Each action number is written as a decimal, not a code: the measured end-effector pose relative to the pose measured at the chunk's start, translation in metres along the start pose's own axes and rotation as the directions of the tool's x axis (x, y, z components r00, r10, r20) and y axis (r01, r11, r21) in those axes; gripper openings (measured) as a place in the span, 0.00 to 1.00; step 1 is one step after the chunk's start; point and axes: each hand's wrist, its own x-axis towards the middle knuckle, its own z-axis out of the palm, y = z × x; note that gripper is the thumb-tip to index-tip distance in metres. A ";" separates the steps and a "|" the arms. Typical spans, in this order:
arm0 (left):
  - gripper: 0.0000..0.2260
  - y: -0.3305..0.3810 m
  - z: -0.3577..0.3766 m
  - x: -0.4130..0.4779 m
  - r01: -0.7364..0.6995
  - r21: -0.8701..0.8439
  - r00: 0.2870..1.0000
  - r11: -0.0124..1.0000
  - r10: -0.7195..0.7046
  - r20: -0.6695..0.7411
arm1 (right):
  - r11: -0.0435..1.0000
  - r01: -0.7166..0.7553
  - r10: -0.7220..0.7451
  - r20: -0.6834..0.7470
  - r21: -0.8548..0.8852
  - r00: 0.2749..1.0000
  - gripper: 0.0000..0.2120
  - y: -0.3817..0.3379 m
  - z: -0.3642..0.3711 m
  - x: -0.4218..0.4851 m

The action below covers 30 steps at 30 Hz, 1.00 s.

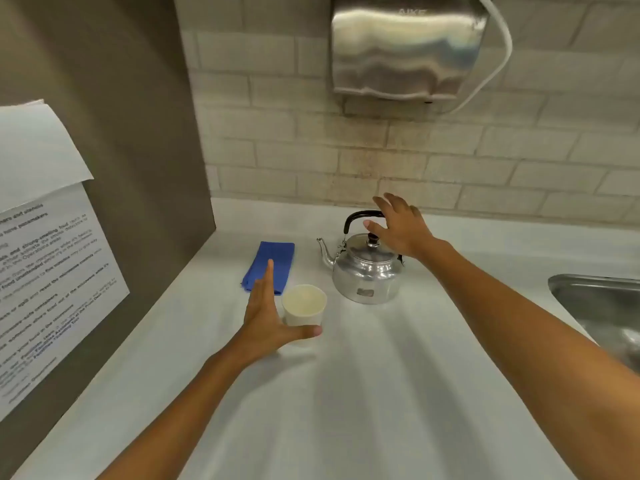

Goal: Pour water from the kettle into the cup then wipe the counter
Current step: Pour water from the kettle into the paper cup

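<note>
A shiny metal kettle with a black handle stands upright on the white counter, spout pointing left. My right hand hovers over the right end of its handle, fingers spread, not gripping. A white paper cup stands in front and to the left of the kettle. My left hand is open beside the cup, thumb curved under its near side and fingers straight along its left. A folded blue cloth lies behind the cup, partly hidden by my left fingers.
A steel sink is set into the counter at the right edge. A metal hand dryer hangs on the tiled wall above the kettle. A grey side panel with printed notices bounds the counter on the left.
</note>
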 end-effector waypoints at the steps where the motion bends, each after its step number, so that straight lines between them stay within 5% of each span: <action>1: 0.60 0.002 0.003 -0.003 0.014 -0.032 1.000 0.999 -0.014 -0.015 | 1.000 -0.005 0.005 0.000 0.010 1.000 0.28 0.002 0.001 0.002; 7: 0.60 -0.019 0.028 0.002 0.102 -0.126 0.993 0.987 -0.108 -0.048 | 0.987 -0.031 0.034 -0.013 0.156 0.999 0.26 0.011 0.009 0.012; 13: 0.49 -0.027 0.040 0.012 0.139 -0.249 0.987 0.959 -0.155 -0.044 | 0.974 -0.055 0.067 -0.048 0.219 0.997 0.23 0.019 0.016 0.022; 30: 0.36 -0.037 0.049 0.031 0.146 -0.231 0.984 0.962 -0.165 -0.067 | 0.847 -0.276 0.321 -0.023 0.454 0.947 0.27 0.023 0.031 0.057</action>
